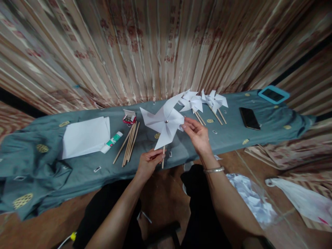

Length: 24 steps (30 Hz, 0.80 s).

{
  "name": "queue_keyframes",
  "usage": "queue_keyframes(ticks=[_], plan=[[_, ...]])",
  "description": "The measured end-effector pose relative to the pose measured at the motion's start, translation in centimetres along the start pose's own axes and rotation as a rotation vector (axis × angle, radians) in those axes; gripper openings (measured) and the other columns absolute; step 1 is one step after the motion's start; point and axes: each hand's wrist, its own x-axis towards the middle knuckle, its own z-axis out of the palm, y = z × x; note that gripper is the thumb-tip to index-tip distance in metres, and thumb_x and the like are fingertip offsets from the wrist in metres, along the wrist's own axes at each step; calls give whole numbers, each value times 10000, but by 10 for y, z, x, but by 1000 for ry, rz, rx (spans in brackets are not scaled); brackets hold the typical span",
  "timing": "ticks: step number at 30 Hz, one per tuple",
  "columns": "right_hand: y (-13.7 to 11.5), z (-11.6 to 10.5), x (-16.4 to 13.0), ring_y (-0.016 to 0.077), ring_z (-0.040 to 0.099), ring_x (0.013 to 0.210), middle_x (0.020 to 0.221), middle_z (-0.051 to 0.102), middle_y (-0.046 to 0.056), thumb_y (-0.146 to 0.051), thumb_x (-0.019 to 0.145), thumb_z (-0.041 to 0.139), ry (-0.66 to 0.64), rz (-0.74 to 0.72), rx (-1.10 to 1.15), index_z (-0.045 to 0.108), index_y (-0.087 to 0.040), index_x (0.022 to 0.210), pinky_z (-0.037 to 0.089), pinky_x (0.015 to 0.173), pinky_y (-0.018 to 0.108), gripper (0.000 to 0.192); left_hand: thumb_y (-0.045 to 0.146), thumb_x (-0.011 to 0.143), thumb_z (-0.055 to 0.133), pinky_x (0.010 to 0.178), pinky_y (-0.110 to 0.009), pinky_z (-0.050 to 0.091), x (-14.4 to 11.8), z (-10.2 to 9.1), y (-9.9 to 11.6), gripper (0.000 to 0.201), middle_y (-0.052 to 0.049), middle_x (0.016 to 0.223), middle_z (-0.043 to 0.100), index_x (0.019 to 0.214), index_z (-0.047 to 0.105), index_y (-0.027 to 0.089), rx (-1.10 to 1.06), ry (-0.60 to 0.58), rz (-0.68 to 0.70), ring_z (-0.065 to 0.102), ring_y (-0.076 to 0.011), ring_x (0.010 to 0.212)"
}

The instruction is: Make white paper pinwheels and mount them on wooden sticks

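Note:
A white paper pinwheel [166, 121] on a thin wooden stick is held up over the near edge of the cloth-covered table, a metal pin head at its centre. My left hand [150, 162] pinches the stick [163, 152] below the blades. At the pinwheel's right side, my right hand [196, 133] has a blade tip between thumb and fingers. Left of the pinwheel lie several loose wooden sticks [131, 141], and behind them is a small open red-and-white box [129, 117]. A green-and-white glue stick [112, 142] rests against a stack of white paper [84, 136].
Several finished pinwheels [192, 101] lie at the table's back. A black phone [249, 118] and a blue-framed device [274, 94] are on the right. The green cloth [85, 173] bunches at left. On the floor, a clear bag of paper pieces [250, 197] sits near a white bag [301, 197].

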Motion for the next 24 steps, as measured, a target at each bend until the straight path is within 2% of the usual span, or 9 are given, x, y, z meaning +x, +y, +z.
queue_keyframes(ticks=[8, 14, 24], plan=[[-6, 5, -8, 142, 629, 644, 707, 731, 1, -442, 541, 849, 8, 85, 32, 719, -207, 859, 508, 650, 292, 416, 311, 537, 846, 509, -232, 472, 6, -2, -2, 245, 5, 624, 653, 745, 793, 193, -23, 56, 67, 517, -83, 498], [-5, 13, -14, 114, 576, 570, 667, 723, -11, -439, 501, 866, -10, 151, 71, 717, -205, 824, 439, 559, 250, 426, 290, 534, 839, 501, -218, 469, 5, -1, 0, 234, 23, 579, 627, 742, 793, 193, -34, 70, 73, 516, -76, 487], [-4, 23, -25, 129, 614, 589, 693, 742, 1, -489, 513, 866, -113, 197, 68, 718, -221, 799, 462, 559, 249, 419, 321, 549, 843, 508, -216, 479, 5, -2, -2, 235, 8, 637, 657, 741, 792, 196, -11, 85, 115, 533, -83, 507]])
